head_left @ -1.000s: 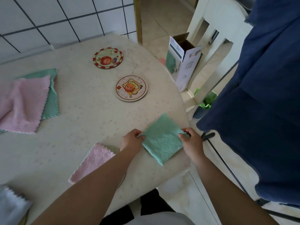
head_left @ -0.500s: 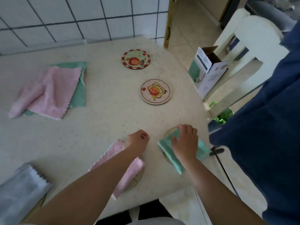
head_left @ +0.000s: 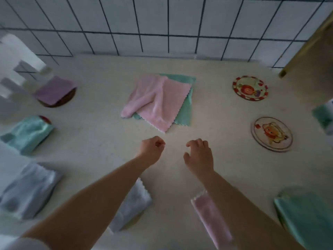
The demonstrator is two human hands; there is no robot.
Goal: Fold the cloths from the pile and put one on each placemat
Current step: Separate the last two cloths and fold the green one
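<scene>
Both forearms are bare all the way up, no watch, no rings or bracelets that I can make out on the left hand (head_left: 152, 150) or right hand (head_left: 199, 157). A bit of white sleeve (head_left: 23, 243) shows way back up the left arm.

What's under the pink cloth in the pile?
A green cloth lies under the pink cloth, showing along its far and right edges. Whether anything else lies beneath is covered.
</scene>
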